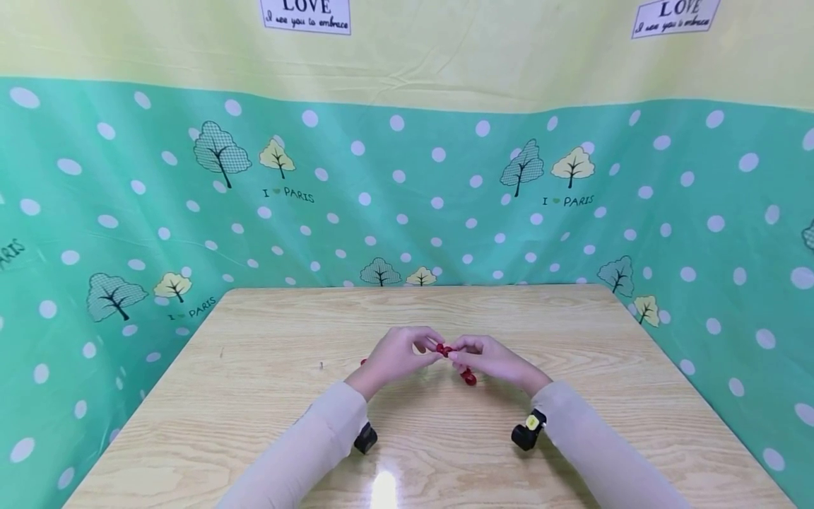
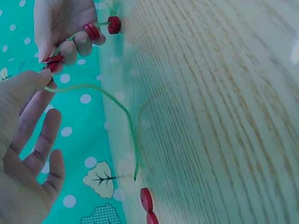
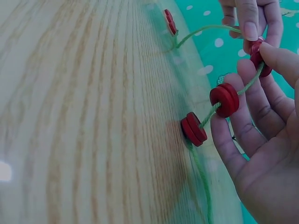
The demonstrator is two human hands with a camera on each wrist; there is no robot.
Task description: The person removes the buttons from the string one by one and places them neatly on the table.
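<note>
My left hand [image 1: 402,357] and right hand [image 1: 492,358] meet above the surface [image 1: 445,452], thumbs and fingertips pinching neighbouring red beads [image 3: 264,69] threaded on a green string [image 2: 125,110]. My other left fingers are loosely spread. From my right-hand pinch, the string slants down past my fingers, carrying a second pair of beads [image 3: 224,100] and, lower, a third [image 3: 193,129]; I can't tell whether that one touches the surface. On my left, the string's free end droops. Loose red beads [image 2: 146,199] lie near my left wrist. Pale sleeves [image 1: 311,445] cover my forearms, and green dotted cloth [image 1: 439,184] hangs behind the surface.
</note>
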